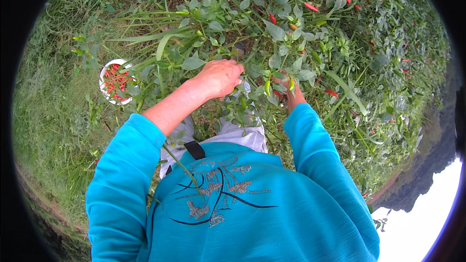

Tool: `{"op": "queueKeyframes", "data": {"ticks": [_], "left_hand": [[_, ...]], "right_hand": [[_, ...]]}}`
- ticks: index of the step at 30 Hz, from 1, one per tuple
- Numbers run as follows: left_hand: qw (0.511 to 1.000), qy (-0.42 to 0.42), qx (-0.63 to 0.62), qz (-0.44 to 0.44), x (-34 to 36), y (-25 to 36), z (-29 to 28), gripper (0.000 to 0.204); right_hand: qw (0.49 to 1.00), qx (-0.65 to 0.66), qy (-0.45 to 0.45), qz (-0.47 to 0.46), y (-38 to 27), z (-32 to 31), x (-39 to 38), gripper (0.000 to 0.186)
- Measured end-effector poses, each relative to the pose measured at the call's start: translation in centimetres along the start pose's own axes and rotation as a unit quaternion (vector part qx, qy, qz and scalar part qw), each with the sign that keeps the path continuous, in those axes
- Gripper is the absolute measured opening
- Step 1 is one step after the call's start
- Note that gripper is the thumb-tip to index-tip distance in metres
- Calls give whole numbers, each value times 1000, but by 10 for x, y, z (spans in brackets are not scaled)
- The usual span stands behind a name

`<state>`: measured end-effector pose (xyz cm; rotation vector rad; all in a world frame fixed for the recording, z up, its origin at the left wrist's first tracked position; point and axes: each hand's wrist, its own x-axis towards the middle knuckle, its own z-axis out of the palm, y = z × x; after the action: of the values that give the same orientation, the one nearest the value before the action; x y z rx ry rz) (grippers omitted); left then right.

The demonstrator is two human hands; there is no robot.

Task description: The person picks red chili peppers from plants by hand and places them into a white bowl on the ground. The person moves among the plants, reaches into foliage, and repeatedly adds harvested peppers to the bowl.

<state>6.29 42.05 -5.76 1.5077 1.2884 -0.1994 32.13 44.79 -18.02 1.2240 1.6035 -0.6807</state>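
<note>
My left hand (pixel 219 78) reaches into a chilli plant (pixel 275 31) in front of me. Its fingers are curled together by the stems, and what they hold, if anything, is hidden. Leaves and chillies cover most of my right hand (pixel 293 96), so its fingers do not show. Beside that hand hang a green chilli (pixel 267 87) and, farther right, a red chilli (pixel 331 92). More red pods grow higher on the plant, among them one red chilli (pixel 311 7). Left of my forearm stands a white bucket (pixel 103 87) holding many red chillies (pixel 116 81).
Long grass blades (pixel 162 43) lean across the foliage between the bucket and the plant. Dense chilli bushes (pixel 388 58) with red pods spread to the right. Weeds (pixel 53 116) cover the ground on the left. Some leaves overlap the bucket's right side.
</note>
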Motion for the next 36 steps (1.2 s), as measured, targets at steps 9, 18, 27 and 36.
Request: {"op": "queueKeyframes", "data": {"ticks": [9, 18, 27, 36], "left_hand": [[1000, 20, -21, 6, 0, -2, 3, 37], [1000, 13, -25, -7, 0, -9, 8, 37], [1000, 2, -18, -18, 2, -5, 7, 38], [999, 0, -28, -21, 3, -5, 10, 38]], "right_hand": [[999, -9, -25, -18, 20, 30, 24, 44], [999, -11, -39, 7, -11, 39, 22, 40], [999, 16, 26, -14, -2, 19, -13, 35], [997, 69, -10, -33, 33, 75, 26, 41]]}}
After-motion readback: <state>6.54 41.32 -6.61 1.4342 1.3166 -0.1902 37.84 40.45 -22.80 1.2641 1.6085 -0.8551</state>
